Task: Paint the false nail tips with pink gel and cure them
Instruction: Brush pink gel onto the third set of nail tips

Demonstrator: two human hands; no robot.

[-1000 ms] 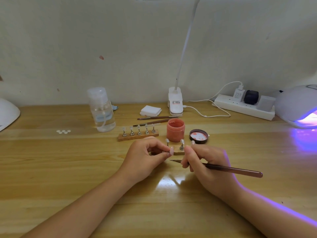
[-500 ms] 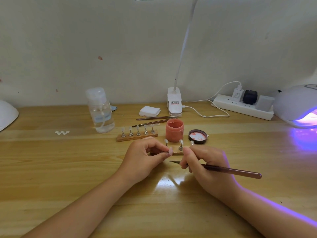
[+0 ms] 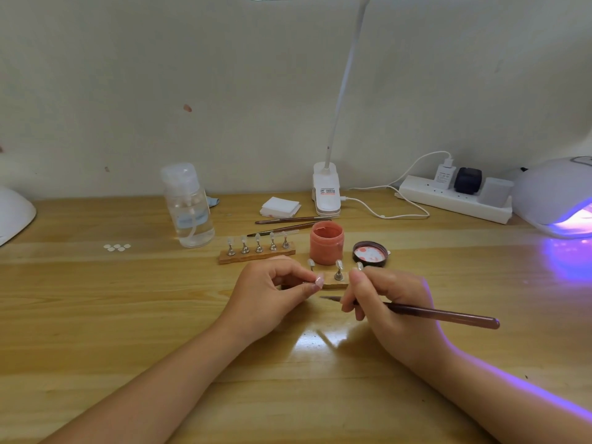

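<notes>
My left hand (image 3: 272, 293) pinches a small stand topped with a pale pink nail tip (image 3: 319, 279) between thumb and fingers. My right hand (image 3: 387, 302) grips a brown brush (image 3: 442, 315), its bristle end pointing left just below that tip. Behind my hands lies a wooden holder (image 3: 334, 284) carrying a few metal stands with tips, partly hidden by my fingers. An open jar of pink gel (image 3: 326, 242) stands behind it, with its lid (image 3: 370, 254) lying to the right. A second wooden holder (image 3: 256, 254) with several tips sits further left.
A clear pump bottle (image 3: 189, 206) stands at the back left. Two spare brushes (image 3: 288, 224), white pads (image 3: 280, 207), a clip lamp base (image 3: 326, 193) and a power strip (image 3: 455, 200) line the back. A lit UV curing lamp (image 3: 557, 200) glows at right. Small white tips (image 3: 117, 247) lie at left.
Both hands have stayed in nearly the same spot. The brush tip still sits just under the pinched nail tip.
</notes>
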